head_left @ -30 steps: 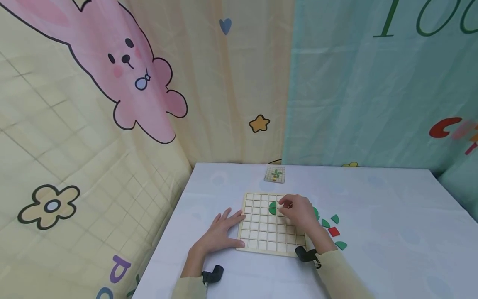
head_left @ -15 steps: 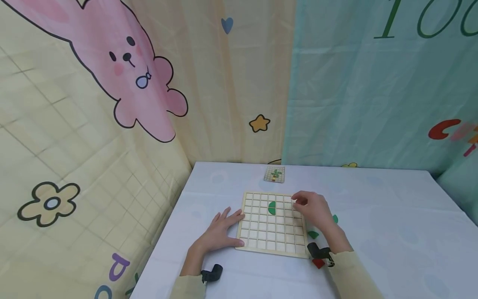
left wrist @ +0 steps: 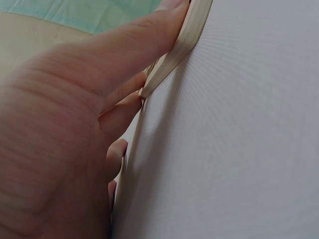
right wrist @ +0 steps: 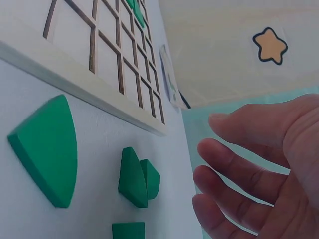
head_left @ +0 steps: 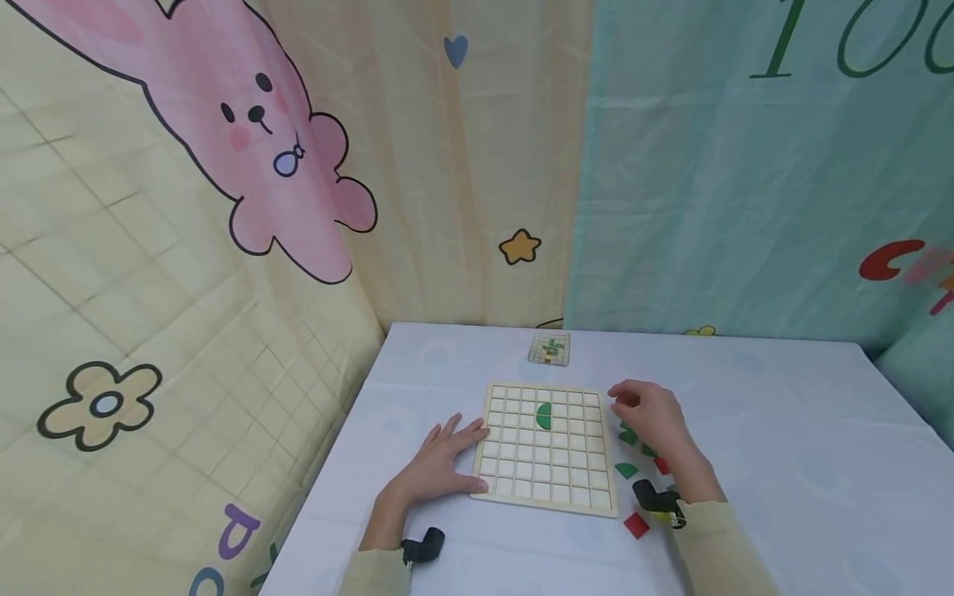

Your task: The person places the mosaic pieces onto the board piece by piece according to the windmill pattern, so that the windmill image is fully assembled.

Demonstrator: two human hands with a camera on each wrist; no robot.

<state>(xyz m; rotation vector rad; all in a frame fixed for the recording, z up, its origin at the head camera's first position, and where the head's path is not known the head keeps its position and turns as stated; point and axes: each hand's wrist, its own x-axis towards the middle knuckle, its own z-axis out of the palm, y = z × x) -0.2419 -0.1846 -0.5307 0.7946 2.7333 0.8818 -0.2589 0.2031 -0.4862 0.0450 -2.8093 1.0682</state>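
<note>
In the head view a wooden grid board (head_left: 522, 453) lies flat on the table. Two green quarter-circle pieces (head_left: 544, 416) sit in its upper middle squares, their straight sides to the right. My left hand (head_left: 440, 465) rests with spread fingers along the board's left edge; in the left wrist view its thumb (left wrist: 149, 35) touches the wooden rim. Off the board's upper right corner, my right hand (head_left: 656, 422) hovers with loosely bent fingers. The right wrist view shows thumb and fingers apart with nothing between them. Loose green pieces (right wrist: 47, 152) lie below that hand.
Red squares (head_left: 636, 525) and a partly hidden yellow piece (head_left: 661, 517) lie right of the board, near the right wrist. A small pattern card (head_left: 549, 348) with a gridded picture lies beyond the board. Printed curtains (head_left: 462, 165) hang behind the table.
From over the board, my right hand has moved right, past its edge, uncovering the right-hand squares. My left hand has stayed in place. The two green pieces on the board have not moved.
</note>
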